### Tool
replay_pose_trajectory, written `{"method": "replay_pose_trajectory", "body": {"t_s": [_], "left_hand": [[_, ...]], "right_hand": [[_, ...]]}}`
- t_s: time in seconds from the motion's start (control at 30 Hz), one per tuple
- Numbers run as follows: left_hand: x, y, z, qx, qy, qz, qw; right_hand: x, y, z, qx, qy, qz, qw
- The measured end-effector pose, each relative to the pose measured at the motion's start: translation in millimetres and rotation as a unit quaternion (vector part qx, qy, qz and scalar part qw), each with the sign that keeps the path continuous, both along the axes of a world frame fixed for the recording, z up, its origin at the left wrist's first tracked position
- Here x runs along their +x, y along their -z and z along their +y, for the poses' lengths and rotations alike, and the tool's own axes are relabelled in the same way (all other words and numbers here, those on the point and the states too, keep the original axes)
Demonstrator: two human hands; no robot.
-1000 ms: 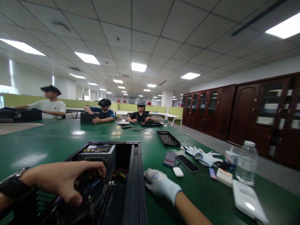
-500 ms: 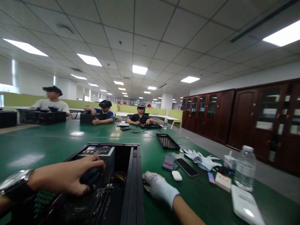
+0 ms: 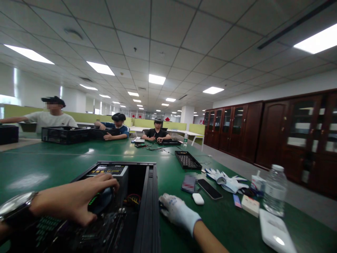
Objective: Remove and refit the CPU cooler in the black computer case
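An open black computer case (image 3: 145,211) lies in front of me, with a labelled power supply (image 3: 112,170) at its far end and coloured wires (image 3: 133,199) inside. My left hand (image 3: 84,196), bare and with a watch at the wrist, reaches into the case. Its thumb and fingers curve round a dark round cooling fan (image 3: 103,202) above the circuit board (image 3: 102,228). My right hand (image 3: 175,209), in a white glove, rests on the table close against the case's right side. Its fingers are curled, and what they hold, if anything, is hidden.
Right of the case lie a phone (image 3: 210,188), a white earbud case (image 3: 198,199), spare gloves (image 3: 226,180), a small box (image 3: 250,205) and a water bottle (image 3: 275,189). A black panel (image 3: 187,160) lies farther back. Several co-workers sit across the green table (image 3: 126,151).
My left hand shifts slightly, and more of the fan shows beneath it. My right hand stays put. Across the table, the far-left person's case has moved right and that person's arm stretches left.
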State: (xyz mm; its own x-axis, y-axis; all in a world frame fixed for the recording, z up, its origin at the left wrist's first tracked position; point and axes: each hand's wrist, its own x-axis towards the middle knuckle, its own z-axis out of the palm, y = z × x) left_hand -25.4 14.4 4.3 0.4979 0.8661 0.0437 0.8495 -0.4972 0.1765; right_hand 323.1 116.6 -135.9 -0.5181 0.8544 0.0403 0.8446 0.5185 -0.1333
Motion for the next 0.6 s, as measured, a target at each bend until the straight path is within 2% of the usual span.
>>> {"method": "replay_pose_trajectory", "body": {"t_s": [0.4,0.6], "left_hand": [[-2.5,-0.8,6.2,0.009,0.014,-0.014,1.0],[-0.2,3.3,4.8,-0.027,0.023,0.004,0.999]], "right_hand": [[2.1,-3.1,-3.6,0.007,0.0,0.008,1.0],[1.5,-3.7,-4.0,0.007,-0.009,0.014,1.0]]}}
